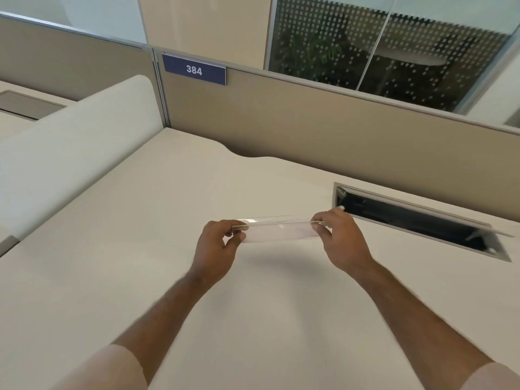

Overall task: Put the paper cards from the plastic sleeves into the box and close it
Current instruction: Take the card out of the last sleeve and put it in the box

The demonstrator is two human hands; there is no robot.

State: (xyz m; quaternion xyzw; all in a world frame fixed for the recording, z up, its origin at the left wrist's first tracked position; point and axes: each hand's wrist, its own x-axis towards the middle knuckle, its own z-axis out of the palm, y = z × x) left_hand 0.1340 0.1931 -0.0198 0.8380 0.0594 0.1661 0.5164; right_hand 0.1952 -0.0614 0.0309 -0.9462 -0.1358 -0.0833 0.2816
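One clear, flat plastic sleeve (277, 230) is held level above the beige tabletop (140, 220), one end in each of two hands. The left hand (218, 249) pinches its left end between thumb and fingertips; the right hand (337, 239) pinches its right end likewise. Whether it holds a card is hard to make out. Beyond the sleeve's right end lies one open dark cable slot (416, 223); far beyond the sleeve, one blue sign reading 384 (194, 69) hangs on the tan partition (309, 119).
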